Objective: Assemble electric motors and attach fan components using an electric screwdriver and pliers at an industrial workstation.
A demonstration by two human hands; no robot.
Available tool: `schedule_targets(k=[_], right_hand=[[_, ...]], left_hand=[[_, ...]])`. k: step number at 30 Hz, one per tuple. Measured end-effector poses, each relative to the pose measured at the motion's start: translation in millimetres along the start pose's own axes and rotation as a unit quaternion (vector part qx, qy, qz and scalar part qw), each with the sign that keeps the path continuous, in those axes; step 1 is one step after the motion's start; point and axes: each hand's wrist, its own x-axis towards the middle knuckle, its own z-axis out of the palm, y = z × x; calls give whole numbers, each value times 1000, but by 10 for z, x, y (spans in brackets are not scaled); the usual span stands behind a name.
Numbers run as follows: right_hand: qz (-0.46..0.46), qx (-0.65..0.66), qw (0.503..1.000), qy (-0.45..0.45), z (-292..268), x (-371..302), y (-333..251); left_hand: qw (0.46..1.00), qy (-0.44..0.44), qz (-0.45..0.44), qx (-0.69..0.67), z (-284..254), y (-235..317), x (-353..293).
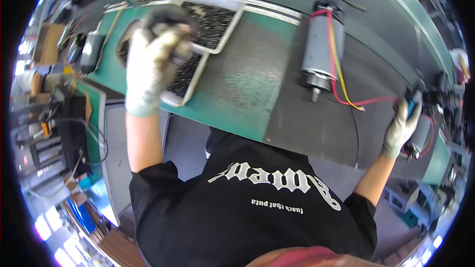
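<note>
Two gloved hands work: our left hand (151, 62) closes over the screw tray (213, 20); our right hand (403, 126) grips a motor (419, 136). We'd steady it.

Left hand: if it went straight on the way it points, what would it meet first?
Most likely the white tray of small dark parts. The gloved left hand already hovers above it, fingers curled; its height over the tray is unclear.
</note>
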Motion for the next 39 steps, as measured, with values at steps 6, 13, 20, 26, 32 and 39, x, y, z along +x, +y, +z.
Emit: schedule_targets(k=[6,13,20,26,32,39], right_hand=[[-405,-174,876,-197,459,129,-1439],[-456,-292,811,-220,343,169,-1562],[-476,-254,814,-213,369,148,-1583],[-441,-311,819,-193,444,123,-1514],[-118,-15,954,-274,970,718,-534],[399,389,810,-184,1428,508,65]], left_hand=[[948,-246,-81,-184,1270,-62,-72],[976,-200,-88,-24,1505,216,-184],[984,-169,-49,-13,1542,126,-171],[955,-263,137,-19,1601,59,-96],[961,-88,145,217,1522,-161,617],[874,-61,156,456,1812,-1393,1114]])
